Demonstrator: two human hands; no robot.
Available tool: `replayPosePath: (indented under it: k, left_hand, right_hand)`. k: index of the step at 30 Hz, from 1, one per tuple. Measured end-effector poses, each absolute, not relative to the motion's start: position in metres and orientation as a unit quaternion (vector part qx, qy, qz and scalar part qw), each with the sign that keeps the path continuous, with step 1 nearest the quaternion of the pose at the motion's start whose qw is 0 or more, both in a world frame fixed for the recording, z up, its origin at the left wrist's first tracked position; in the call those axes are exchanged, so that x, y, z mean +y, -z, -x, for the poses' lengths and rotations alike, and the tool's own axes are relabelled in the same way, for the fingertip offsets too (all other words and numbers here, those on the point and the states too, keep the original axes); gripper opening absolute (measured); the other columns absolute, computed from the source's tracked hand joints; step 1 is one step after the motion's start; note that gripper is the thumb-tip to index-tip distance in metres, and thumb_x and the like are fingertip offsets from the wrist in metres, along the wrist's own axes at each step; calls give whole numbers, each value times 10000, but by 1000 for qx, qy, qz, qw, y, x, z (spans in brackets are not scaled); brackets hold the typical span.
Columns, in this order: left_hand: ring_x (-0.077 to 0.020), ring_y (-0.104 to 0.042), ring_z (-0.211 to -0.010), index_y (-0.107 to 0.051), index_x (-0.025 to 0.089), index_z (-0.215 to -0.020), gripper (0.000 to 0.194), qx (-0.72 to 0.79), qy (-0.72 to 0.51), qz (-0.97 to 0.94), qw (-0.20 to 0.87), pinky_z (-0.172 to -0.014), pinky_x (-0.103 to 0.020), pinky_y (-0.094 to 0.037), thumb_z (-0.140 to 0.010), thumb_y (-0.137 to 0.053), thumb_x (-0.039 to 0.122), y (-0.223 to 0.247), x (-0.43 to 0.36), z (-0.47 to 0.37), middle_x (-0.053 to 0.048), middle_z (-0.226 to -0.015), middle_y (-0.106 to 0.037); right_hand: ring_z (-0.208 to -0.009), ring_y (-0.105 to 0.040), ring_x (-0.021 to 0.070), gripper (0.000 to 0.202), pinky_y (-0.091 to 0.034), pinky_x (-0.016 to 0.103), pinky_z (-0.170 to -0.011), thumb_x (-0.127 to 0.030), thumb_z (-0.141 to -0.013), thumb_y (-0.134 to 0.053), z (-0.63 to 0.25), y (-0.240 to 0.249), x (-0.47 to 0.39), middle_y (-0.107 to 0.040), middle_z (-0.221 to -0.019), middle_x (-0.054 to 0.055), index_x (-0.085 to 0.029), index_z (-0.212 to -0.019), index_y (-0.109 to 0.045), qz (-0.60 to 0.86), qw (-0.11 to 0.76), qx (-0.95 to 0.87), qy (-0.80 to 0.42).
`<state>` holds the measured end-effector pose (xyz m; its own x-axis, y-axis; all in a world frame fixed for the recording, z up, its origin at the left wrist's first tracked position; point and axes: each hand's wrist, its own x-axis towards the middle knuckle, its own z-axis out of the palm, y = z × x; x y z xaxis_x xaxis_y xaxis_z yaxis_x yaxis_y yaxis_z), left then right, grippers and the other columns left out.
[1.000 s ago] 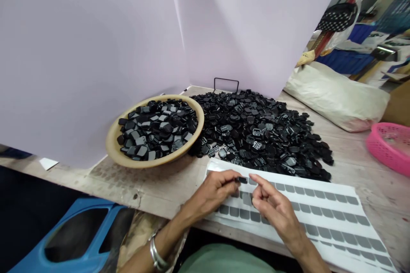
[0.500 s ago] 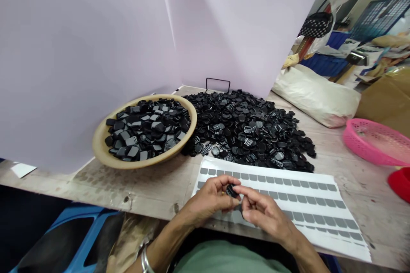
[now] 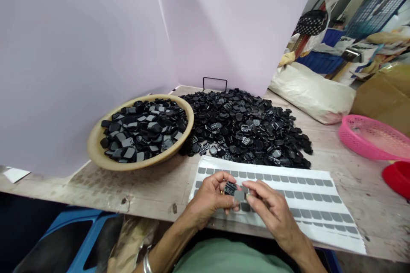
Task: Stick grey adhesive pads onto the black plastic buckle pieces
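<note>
My left hand (image 3: 209, 198) is closed around a small black plastic piece (image 3: 229, 188), its ribbed side showing between thumb and fingers. Thumb and forefinger of my right hand (image 3: 272, 207) pinch the edge of a grey sticker (image 3: 239, 196). The sticker sits right at the black piece and in front of part of it; whether the two touch I cannot tell. Both hands are above a white sheet (image 3: 323, 241) with rows of grey stickers, which lies at the table's front edge.
Behind the sheet spreads a heap of black plastic pieces (image 3: 256, 132). To its left stands a beige basin (image 3: 92, 149) full of black pieces with grey faces. A pink basket (image 3: 358, 138) and a red bowl (image 3: 395, 179) are at the right. Pale panels (image 3: 96, 30) rise behind.
My right hand has drawn slightly back from the left, and the grey sticker now shows between them. In my left hand, the black piece has turned. The view has shifted slightly.
</note>
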<state>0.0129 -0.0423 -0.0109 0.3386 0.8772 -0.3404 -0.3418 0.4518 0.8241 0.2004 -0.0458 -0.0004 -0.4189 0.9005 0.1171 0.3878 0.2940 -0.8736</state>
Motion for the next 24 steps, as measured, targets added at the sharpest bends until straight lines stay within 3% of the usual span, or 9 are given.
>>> replayPosePath:
  k: [4,8,13,24]
  left_hand:
    - [-121,-622,-542,-484,167,-913,478,404,-406,-320,754,-433,-165,-444,-563,-808,159,10,-45,-16,30,-658,-631]
    - [-123,-636,-598,-503,151,-971,495,383,-416,-301,768,-503,-190,-496,-572,-796,121,9,-46,-18,19,-696,-640]
    - [-150,-667,-644,-524,129,-974,395,371,-426,-300,768,-516,-198,-515,-647,-746,115,12,-46,-19,6,-720,-633]
    - [-161,-667,-596,-511,124,-962,418,382,-428,-294,765,-461,-188,-504,-628,-761,115,15,-44,-21,8,-669,-633]
  right_hand:
    - [-766,-570,167,230,-467,289,-675,-199,-929,-430,-195,9,-47,-585,-881,52,-193,-1111,-571,451,357,-767,-283]
    - [-778,-569,177,224,-468,312,-677,-152,-927,-415,-191,14,-47,-586,-872,65,-178,-1093,-564,437,352,-798,-218]
    - [-778,-575,171,231,-475,303,-674,-126,-919,-418,-191,16,-47,-586,-872,70,-153,-1096,-564,433,351,-809,-189]
    - [-750,-567,161,224,-465,287,-638,-114,-913,-429,-189,19,-45,-581,-861,62,-161,-1078,-573,422,356,-814,-180]
